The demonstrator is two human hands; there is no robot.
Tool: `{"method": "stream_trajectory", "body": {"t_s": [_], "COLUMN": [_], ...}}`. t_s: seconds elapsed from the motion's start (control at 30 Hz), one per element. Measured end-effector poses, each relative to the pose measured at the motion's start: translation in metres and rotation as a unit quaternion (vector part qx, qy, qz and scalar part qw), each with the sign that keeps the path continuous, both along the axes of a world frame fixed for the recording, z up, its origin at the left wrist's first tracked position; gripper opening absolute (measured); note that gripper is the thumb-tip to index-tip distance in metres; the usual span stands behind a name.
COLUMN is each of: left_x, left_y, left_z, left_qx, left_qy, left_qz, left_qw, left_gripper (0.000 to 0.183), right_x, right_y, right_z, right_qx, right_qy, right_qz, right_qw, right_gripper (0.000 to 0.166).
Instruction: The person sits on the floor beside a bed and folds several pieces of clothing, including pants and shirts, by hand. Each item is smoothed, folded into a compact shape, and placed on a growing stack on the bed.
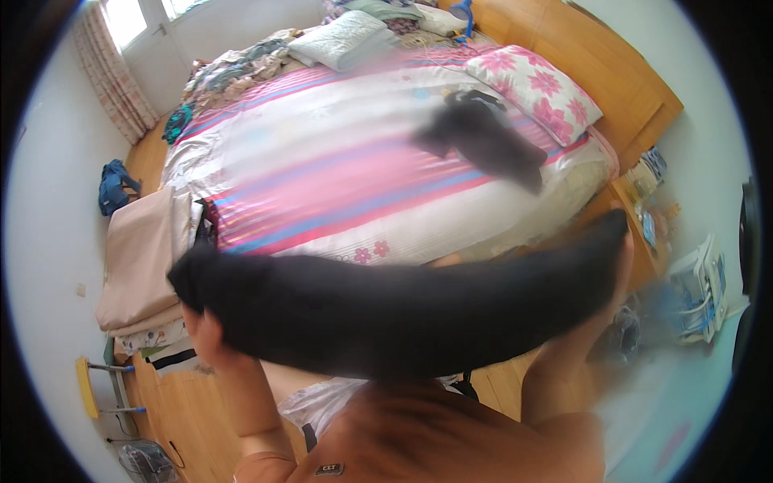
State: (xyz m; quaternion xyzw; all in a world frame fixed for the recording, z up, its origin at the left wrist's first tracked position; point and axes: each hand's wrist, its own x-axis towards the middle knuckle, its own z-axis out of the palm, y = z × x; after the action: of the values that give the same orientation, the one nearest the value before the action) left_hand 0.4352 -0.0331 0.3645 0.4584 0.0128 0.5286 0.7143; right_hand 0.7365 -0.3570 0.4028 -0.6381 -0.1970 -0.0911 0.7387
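Note:
A long piece of black cloth [386, 308], perhaps a folded garment, stretches across the view close to the camera. My left hand [208, 332] grips its left end, with the fingers partly behind the cloth. At the other end, my right hand [622, 259] holds the cloth; its fingers are mostly hidden and blurred. Beyond it, a crumpled dark garment [495, 139] lies on the striped bed sheet [338, 175], near the floral pillow [540, 90].
Folded beige cloth [142, 259] is stacked left of the bed, near a blue backpack [115, 187]. A folded white quilt [344, 42] and heaped clothes [241, 69] lie at the bed's far side. The wooden headboard [580, 54] stands at the right.

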Motion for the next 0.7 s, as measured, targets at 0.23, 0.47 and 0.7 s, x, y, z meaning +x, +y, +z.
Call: {"method": "stream_trajectory", "body": {"t_s": [0.23,0.47,0.7], "left_x": [0.061,0.080,0.084], "left_y": [0.168,0.247,0.246], "left_z": [0.062,0.142,0.109], "left_qx": [0.065,0.193,0.233], "left_qy": [0.211,0.099,0.158], "left_qz": [0.085,0.084,0.255], "left_qw": [0.972,0.973,0.925], "left_gripper": [0.027,0.027,0.033], "right_x": [0.118,0.179,0.210], "right_y": [0.154,0.251,0.267], "right_z": [0.064,0.129,0.075], "right_qx": [0.023,0.132,0.055], "right_qy": [0.014,-0.032,-0.210], "right_qz": [0.188,0.321,0.250], "right_qw": [0.982,0.937,0.944], "right_gripper": [0.034,0.032,0.028]}}
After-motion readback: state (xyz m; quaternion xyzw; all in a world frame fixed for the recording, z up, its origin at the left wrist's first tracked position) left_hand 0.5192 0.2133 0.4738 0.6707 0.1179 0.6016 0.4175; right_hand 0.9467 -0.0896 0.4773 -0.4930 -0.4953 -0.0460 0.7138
